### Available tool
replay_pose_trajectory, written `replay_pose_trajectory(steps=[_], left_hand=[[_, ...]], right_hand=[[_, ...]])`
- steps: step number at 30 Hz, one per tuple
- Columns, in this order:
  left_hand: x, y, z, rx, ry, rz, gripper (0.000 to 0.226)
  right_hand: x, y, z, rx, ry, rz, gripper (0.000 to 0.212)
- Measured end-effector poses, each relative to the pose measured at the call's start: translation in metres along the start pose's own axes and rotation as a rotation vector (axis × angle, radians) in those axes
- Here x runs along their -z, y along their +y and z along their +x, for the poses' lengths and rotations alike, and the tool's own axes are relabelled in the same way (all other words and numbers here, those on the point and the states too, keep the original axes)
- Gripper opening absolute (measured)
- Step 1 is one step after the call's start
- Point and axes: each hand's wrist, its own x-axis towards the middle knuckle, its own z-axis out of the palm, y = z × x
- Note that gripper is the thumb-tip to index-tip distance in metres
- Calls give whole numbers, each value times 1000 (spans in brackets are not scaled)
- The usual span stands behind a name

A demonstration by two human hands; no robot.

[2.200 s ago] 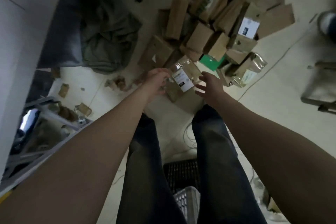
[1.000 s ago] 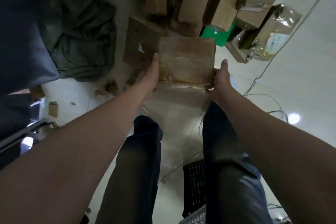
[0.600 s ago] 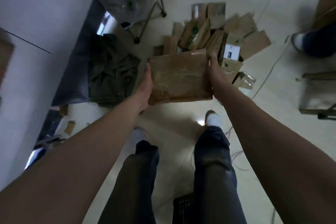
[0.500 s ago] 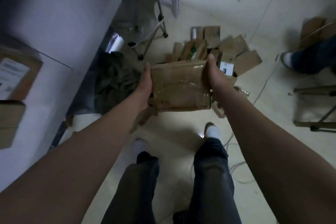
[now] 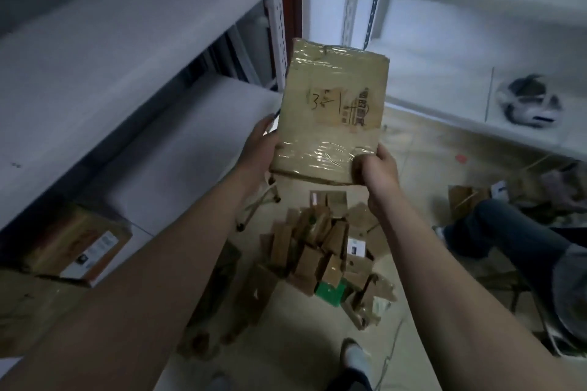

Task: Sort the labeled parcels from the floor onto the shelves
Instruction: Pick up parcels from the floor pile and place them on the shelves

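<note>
parcel [image 5: 330, 111] stands upright, long axis twelve to six, both hands gripping its bottom corners: left hand [image 5: 260, 149] at seven, right hand [image 5: 376, 168] at five.

One head-worn wide-angle camera gave the only view. It looked forward and down from close above a parcel [image 5: 330, 111] held up in front, with shelves [image 5: 133, 51] along the left edge and the floor pile [image 5: 320, 257] well below.
</note>
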Motion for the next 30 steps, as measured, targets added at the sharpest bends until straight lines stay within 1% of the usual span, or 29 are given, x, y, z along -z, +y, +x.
replay_pose_trajectory(steps=[2, 5, 6, 10, 12, 14, 17, 23, 26, 30], left_hand=[[-5, 43, -3, -74, -20, -21, 51], [-11, 104, -9, -164, 22, -62, 46], [-11, 124, -13, -183, 39, -85, 47], [-10, 200, -30, -308, 83, -124, 62], [-8, 235, -38, -380, 107, -133, 65], [-6, 270, -45, -429, 137, -147, 62], [2, 317, -53, -524, 187, -171, 50], [38, 397, -91, -784, 335, -217, 39], [68, 429, -120, -892, 401, -209, 41], [123, 459, -166, -990, 504, -139, 43]], right_hand=[[3, -39, -5, 69, -7, 55, 59], [6, -104, -11, 163, -40, 145, 62], [7, -126, -13, 197, -59, 166, 63], [16, -212, -24, 336, -111, 166, 66], [20, -255, -29, 405, -149, 173, 67], [21, -294, -34, 469, -182, 184, 70], [17, -352, -48, 582, -238, 197, 71], [-13, -437, -84, 757, -369, 272, 77], [-38, -469, -115, 835, -426, 344, 77], [-84, -500, -159, 914, -479, 405, 73]])
